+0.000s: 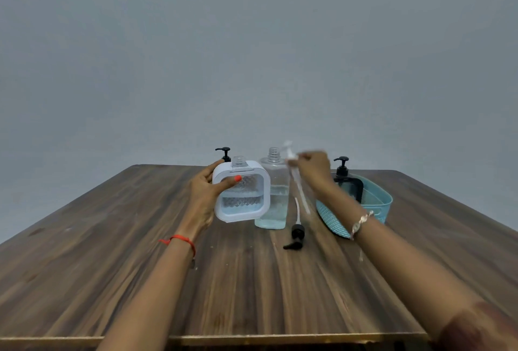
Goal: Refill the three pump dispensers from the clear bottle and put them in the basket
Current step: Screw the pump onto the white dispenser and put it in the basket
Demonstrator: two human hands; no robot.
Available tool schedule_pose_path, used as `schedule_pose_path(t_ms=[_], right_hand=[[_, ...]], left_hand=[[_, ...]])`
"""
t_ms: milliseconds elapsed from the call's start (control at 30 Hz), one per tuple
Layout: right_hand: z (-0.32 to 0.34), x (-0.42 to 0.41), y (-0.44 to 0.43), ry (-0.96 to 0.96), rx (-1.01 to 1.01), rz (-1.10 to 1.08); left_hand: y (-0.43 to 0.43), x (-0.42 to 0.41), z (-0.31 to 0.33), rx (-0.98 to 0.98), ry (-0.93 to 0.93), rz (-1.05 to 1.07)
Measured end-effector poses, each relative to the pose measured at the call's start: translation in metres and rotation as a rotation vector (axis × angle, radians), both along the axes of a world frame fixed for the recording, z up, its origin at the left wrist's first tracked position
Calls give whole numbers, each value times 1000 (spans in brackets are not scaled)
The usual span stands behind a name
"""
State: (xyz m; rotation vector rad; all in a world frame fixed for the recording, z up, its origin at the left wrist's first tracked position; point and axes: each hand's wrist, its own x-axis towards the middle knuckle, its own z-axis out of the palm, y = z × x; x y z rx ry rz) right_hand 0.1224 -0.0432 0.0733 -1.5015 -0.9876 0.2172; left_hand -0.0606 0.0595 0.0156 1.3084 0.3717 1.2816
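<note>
Left hand (pixel 204 191) is gripping the white dispenser (pixel 241 192), neck up; right hand (pixel 312 167) is pinching its pump (pixel 294 171) just right, tube hanging down.

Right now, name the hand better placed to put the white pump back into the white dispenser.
Right. The right hand already holds the white pump beside the open neck, while the left hand grips the white dispenser, steadying it.

Wooden table (pixel 112 280) (bottle (pixel 273 202), basket (pixel 384 202))
</note>
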Motion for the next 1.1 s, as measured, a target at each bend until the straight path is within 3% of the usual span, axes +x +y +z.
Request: schedule_pose_path(t_ms=[167, 300, 600, 800, 1100], right_hand=[[75, -4, -7, 102, 440, 68], [102, -20, -9, 145, 597, 225], [77, -42, -1, 40, 446, 286], [40, -41, 0, -158, 294, 242], [16, -41, -4, -241, 216, 235]], left_hand=[[-7, 9, 3, 28, 32, -1], [-14, 15, 5, 26, 47, -32], [-27, 21, 10, 42, 91, -41], [-33, 20, 16, 64, 70, -34], [-36, 23, 20, 52, 75, 6]])
